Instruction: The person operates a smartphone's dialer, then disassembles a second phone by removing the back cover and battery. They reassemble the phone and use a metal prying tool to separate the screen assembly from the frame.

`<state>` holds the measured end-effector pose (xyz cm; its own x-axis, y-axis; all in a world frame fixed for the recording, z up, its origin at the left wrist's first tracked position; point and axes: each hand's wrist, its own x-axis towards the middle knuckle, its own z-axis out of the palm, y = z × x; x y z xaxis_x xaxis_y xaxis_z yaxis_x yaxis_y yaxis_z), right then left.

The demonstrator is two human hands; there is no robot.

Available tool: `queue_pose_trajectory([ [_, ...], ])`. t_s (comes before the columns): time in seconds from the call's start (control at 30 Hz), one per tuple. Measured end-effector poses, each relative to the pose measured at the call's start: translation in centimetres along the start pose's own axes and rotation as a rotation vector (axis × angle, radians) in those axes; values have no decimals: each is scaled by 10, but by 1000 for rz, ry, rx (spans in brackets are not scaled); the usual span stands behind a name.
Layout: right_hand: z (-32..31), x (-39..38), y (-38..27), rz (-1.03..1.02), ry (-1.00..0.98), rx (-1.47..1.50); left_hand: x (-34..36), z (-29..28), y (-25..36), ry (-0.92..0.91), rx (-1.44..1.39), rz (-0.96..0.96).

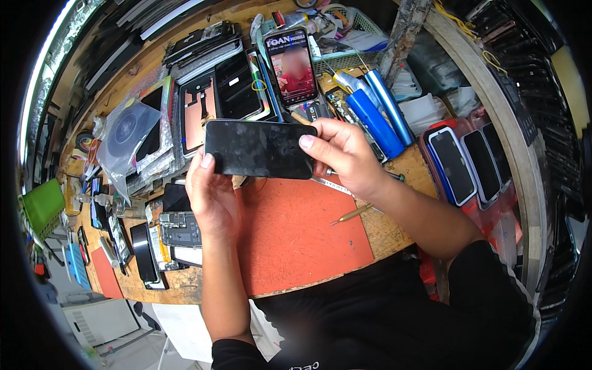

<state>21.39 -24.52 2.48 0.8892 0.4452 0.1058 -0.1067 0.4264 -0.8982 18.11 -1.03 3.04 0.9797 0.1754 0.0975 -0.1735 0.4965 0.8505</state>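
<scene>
Between both hands I hold a black smartphone (pixel 259 150) lengthwise, its dark, smudged glass facing up, above a red work mat (pixel 302 234). My left hand (pixel 213 197) grips its left end, thumb on the near corner. At the other end my right hand (pixel 342 154) pinches it, thumb on the glass and fingers behind. The phone's underside is hidden. A brass-coloured thin tool (pixel 351 214) lies across the mat's right edge. Just beyond the held phone, another phone (pixel 295 68) stands propped up with its screen lit.
Two blue cylinders (pixel 375 123) lie behind my right hand. Several phones (pixel 453 163) rest on red plastic at the right. Tablet parts (pixel 197 114) and bagged pieces are stacked at the back left. Opened phones (pixel 145 253) crowd the bench's left side. A green basket (pixel 357 58) stands at the back.
</scene>
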Motion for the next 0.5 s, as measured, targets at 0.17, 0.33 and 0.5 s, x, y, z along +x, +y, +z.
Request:
queue_pose_trajectory([
  [0.17, -5, 4, 0, -20, 58, 14, -1, 5, -3, -68, 92, -154],
  [0.33, -6, 9, 3, -79, 141, 21, -2, 5, -7, -107, 202, -102],
  [0.5, -9, 5, -2, -47, 141, -117, -2, 11, -8, -6, 224, 12],
])
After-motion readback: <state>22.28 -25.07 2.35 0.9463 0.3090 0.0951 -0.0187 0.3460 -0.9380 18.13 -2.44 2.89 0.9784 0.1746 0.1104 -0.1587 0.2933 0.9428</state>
